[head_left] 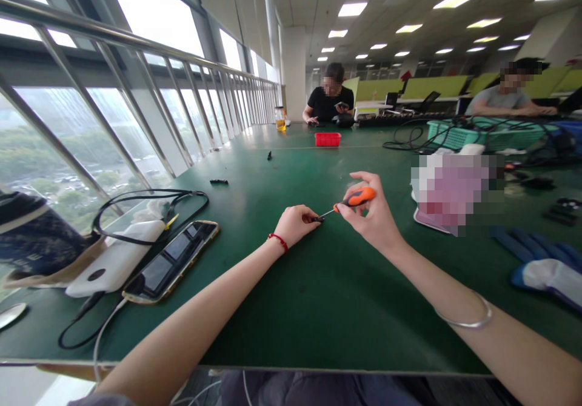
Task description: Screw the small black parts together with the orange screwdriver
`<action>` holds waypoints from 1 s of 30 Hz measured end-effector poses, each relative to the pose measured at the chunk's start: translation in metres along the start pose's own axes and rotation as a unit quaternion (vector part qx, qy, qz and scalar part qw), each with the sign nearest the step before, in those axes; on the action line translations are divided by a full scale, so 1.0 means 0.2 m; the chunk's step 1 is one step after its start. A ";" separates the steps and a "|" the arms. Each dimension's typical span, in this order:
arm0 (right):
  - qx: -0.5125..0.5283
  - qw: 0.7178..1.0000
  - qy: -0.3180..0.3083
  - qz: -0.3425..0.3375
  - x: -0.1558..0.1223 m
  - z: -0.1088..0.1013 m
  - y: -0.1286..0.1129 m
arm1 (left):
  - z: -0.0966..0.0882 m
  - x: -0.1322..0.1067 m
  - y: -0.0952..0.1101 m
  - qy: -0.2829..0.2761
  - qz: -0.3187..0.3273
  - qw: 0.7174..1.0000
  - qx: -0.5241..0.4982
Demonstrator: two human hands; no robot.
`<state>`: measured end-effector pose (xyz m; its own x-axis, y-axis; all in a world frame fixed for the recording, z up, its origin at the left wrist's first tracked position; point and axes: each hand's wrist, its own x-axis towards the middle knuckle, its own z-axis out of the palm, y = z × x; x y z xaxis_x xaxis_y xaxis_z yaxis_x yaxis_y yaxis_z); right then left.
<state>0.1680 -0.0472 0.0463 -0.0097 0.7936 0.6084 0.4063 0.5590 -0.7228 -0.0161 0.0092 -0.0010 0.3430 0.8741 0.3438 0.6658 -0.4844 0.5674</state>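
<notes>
My right hand [370, 215] is closed round a small screwdriver [355, 199] with an orange and black handle, its thin shaft pointing left and down. My left hand [296, 224] rests on the green table [318, 285], fingers pinched on a small dark part [317, 219] that is mostly hidden. The screwdriver tip meets that part between the two hands. A red cord circles my left wrist and a silver bangle my right forearm.
A phone [175, 259], a white power bank [116, 257] and black cables [150, 203] lie at the left. Blue gloves [543, 260] lie at the right. A red tray [327, 139], a teal basket [454, 133] and two seated people are at the far end.
</notes>
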 end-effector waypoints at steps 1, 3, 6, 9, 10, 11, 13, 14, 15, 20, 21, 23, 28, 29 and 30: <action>-0.018 1.000 0.004 0.010 0.00 0.00 0.00 | 0.00 0.00 0.00 0.000 -0.001 1.000 0.001; -0.044 0.999 0.003 0.028 0.00 0.00 -0.01 | 0.00 0.00 0.00 0.001 -0.003 1.000 0.002; -0.035 0.999 -0.021 0.030 -0.01 -0.01 -0.03 | 0.00 0.00 0.01 0.001 -0.005 1.000 0.001; -0.016 0.999 -0.031 0.011 -0.01 -0.01 -0.03 | 0.00 0.00 0.01 -0.001 -0.003 1.000 0.002; -0.008 1.000 -0.029 0.003 -0.01 -0.01 -0.02 | 0.00 0.00 0.01 -0.001 -0.002 1.000 0.003; 0.002 1.000 -0.026 -0.006 -0.01 0.00 -0.02 | 0.00 0.00 0.00 -0.002 -0.001 1.000 0.002; 0.020 0.999 -0.019 -0.019 0.00 0.00 0.00 | 0.00 0.00 0.00 -0.002 -0.001 1.000 0.000; 0.023 0.999 -0.011 -0.021 0.00 0.00 0.00 | 0.00 0.00 0.00 -0.001 -0.001 1.000 -0.002; 0.018 1.000 -0.005 -0.019 0.00 0.01 0.00 | 0.00 0.00 0.00 0.000 -0.002 1.000 -0.002; -0.031 0.999 -0.022 0.007 -0.01 0.00 -0.04 | 0.00 0.00 0.01 0.002 -0.009 1.000 0.002; -0.031 0.999 -0.025 0.003 -0.01 0.00 -0.04 | 0.00 0.00 0.01 0.002 -0.011 1.000 0.001; -0.023 0.999 -0.022 -0.009 -0.02 0.00 -0.04 | 0.00 0.00 0.02 0.001 -0.012 1.000 0.000; -0.003 1.000 0.018 -0.021 -0.01 0.00 -0.02 | 0.00 0.00 0.01 0.001 -0.006 1.000 -0.002; -0.015 0.999 0.027 -0.014 -0.01 -0.01 -0.02 | 0.00 0.00 0.01 0.000 -0.006 1.000 -0.002; -0.031 0.999 0.033 -0.005 -0.01 -0.01 -0.02 | 0.00 0.00 0.01 0.000 -0.005 1.000 -0.002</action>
<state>0.1674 -0.0520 0.0489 0.0443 0.7693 0.6373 0.4625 0.5497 -0.6957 -0.0154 0.0081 0.0003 0.3361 0.8790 0.3381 0.6665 -0.4756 0.5740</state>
